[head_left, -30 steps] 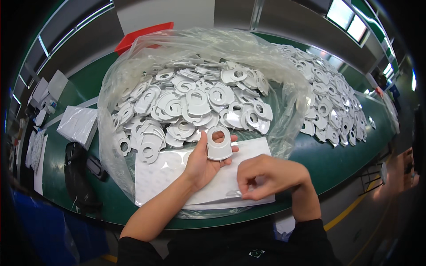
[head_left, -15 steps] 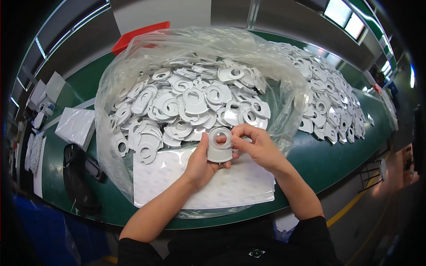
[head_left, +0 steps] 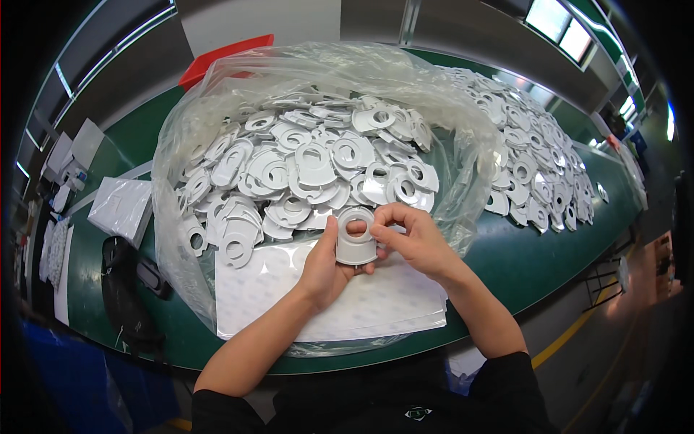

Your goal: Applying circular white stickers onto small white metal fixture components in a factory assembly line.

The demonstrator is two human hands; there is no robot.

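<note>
My left hand (head_left: 323,260) is closed around a white plastic part (head_left: 356,252), a flat piece with a round hole in a raised ring at its upper end. The fingers pass behind it, and one shows through the hole. Thumb and forefinger of my right hand (head_left: 412,239) are pinched together at the part's upper right edge. Whether anything thin lies between those fingertips is too small to tell. Below both hands is a stack of whitish printed sheets (head_left: 289,304). Just beyond, a heap of similar white parts (head_left: 275,173) lies in an open clear plastic bag (head_left: 173,145).
A second heap of white parts (head_left: 535,166) covers the right side of the green table (head_left: 499,267). At the left are a white wrapped package (head_left: 119,206), a black pouch (head_left: 126,296) and a small dark case (head_left: 152,278). Behind the bag stands a red bin (head_left: 217,61).
The held part has tilted slightly, and its face shows less glare. My right fingertips have shifted slightly along its edge. Both hands otherwise stay in place.
</note>
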